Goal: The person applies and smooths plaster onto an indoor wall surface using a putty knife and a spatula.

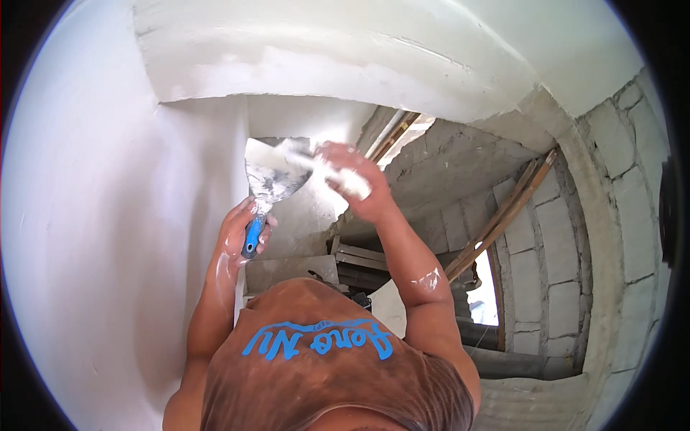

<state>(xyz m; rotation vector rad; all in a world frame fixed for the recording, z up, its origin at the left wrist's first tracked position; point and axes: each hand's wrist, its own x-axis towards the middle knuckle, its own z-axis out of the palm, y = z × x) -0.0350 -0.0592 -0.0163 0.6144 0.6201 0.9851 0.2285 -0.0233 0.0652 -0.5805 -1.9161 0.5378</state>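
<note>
Left of centre, the left hand [236, 230] gripped a putty knife [273, 178], seemingly as palette; the right hand [363, 183] clasped a blurred scraper [327, 171].

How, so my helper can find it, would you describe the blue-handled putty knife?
By the smooth white wall, find the left hand. It grips the putty knife, wide blade smeared. The blue handle sets it apart from the blurred whitish tool in the right hand.
</note>
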